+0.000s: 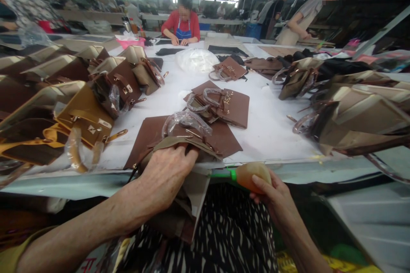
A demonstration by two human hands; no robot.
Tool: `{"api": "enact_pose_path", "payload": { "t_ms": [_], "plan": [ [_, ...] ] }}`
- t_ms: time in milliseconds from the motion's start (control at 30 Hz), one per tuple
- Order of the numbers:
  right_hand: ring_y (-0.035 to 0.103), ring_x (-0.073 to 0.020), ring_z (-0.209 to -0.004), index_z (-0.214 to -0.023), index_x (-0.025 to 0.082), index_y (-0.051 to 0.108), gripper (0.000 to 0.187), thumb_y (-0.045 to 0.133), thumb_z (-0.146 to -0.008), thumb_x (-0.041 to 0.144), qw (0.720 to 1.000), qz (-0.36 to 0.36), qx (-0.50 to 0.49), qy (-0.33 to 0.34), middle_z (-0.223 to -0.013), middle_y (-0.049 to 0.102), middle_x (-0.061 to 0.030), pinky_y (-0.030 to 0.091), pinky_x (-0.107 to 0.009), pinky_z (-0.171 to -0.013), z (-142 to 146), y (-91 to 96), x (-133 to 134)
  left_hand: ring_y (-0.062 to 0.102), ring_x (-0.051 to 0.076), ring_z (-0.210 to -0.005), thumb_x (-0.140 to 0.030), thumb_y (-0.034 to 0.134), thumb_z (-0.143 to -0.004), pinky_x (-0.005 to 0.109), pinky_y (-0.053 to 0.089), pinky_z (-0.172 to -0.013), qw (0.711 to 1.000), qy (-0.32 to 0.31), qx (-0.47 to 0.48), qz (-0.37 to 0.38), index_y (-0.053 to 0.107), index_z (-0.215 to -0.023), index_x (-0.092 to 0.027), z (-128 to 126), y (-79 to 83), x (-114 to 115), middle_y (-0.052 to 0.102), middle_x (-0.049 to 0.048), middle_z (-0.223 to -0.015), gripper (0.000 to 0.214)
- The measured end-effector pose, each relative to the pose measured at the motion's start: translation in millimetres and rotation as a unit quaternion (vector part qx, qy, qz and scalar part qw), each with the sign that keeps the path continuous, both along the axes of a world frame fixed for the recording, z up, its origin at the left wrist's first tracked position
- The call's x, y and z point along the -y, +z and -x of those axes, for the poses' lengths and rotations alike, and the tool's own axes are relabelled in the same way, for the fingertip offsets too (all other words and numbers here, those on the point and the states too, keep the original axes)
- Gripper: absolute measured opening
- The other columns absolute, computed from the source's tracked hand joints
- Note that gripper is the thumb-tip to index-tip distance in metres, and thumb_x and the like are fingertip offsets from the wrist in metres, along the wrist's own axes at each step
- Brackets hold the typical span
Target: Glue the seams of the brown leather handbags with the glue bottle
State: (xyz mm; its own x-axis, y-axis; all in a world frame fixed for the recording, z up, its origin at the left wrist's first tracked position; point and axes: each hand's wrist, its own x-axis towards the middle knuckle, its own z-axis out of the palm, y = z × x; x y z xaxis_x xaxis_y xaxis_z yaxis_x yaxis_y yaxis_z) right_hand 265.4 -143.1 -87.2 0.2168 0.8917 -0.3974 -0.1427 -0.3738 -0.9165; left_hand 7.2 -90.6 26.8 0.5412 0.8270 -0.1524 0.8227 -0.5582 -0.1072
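The left hand (166,175) presses down with its fingers (187,155) curled over the top edge of a brown handbag (179,143), gripping it at the near edge of the counter (269,132). The bag lies half on the counter and half over the person's lap, its handle wrapped in clear plastic (182,119). The right hand (275,198) has its fingers closed around a small squeeze bottle (251,175) of amber liquid with a green nozzle, the nozzle pointing left toward the bag and lying just beside it.

Just beyond the held bag, another brown handbag (224,104) lies flat on the white counter, and a smaller one (229,68) lies farther back near a clear plastic bag (195,59). To the left stands a row of tan and brown handbags (89,115); to the right lie more bags (352,115), some on their sides. At the far end of the counter a person in a red top (182,23) works, and another person (304,17) stands to the right.
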Motion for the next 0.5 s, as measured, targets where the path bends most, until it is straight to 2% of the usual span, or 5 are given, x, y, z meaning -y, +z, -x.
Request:
{"api": "enact_pose_path", "payload": {
  "t_ms": [233, 500],
  "plan": [
    [0.054, -0.0132, -0.048, -0.104, 0.018, 0.056, 0.046, 0.074, -0.068, 0.041, 1.0, 0.002, 0.009, 0.012, -0.073, 0.062, -0.0007, 0.041, -0.023, -0.04, 1, -3.5, 3, 0.059, 0.025, -0.093, -0.009, 0.047, -0.078, 0.036, 0.049, -0.077, 1.0, 0.003, -0.007, 0.003, 0.05, -0.107, -0.017, 1, -2.4, 0, 0.059, 0.0095, -0.087, 0.031],
    [0.052, -0.0132, -0.048, -0.108, 0.019, 0.054, 0.045, 0.071, -0.071, 0.04, 0.998, 0.017, -0.007, 0.057, -0.075, 0.061, -0.0012, 0.04, -0.023, -0.04, -2, 8.1, 15, 0.059, 0.026, -0.091, -0.011, 0.044, -0.08, 0.037, 0.048, -0.075, 1.0, 0.002, -0.013, -0.001, 0.05, -0.106, -0.017, 1, -3.0, 0, 0.058, 0.0096, -0.086, 0.027]
  ]
}}
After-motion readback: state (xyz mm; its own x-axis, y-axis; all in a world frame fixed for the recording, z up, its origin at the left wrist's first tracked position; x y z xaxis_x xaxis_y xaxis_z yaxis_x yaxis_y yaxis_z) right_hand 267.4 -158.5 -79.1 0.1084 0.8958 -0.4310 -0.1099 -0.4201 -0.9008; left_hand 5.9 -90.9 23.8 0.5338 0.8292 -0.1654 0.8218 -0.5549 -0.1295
